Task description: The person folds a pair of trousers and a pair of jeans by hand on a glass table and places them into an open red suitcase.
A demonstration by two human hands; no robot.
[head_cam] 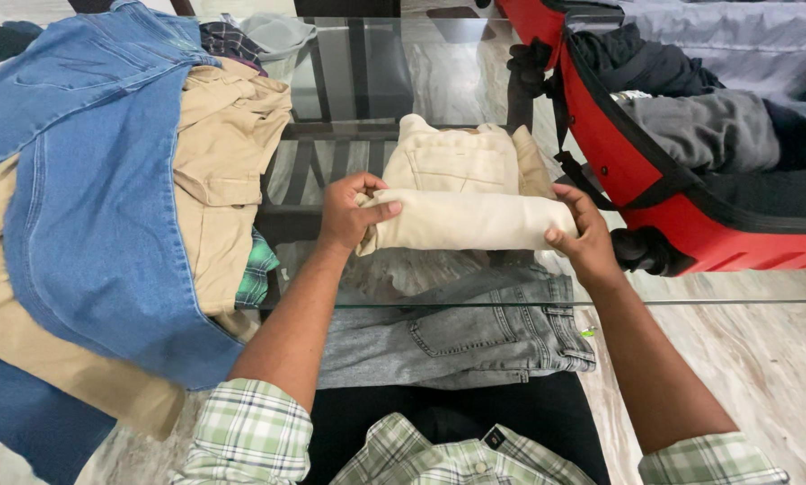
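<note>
both hands clasp a half-rolled cream trousers (461, 220) at centre of the glass table (735, 301): left hand (354, 214) pinching its 9 o'clock end, right hand (583, 235) its 3 o'clock end. rolling looks underway; next needs even, tight turns toward 12 o'clock.

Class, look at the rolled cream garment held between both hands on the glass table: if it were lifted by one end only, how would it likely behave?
The rolled cream garment is soft cloth, so it would probably sag and begin unrolling. It looks light: the left hand and right hand each pinch an end. On the smooth glass table it would likely slide easily.
</note>
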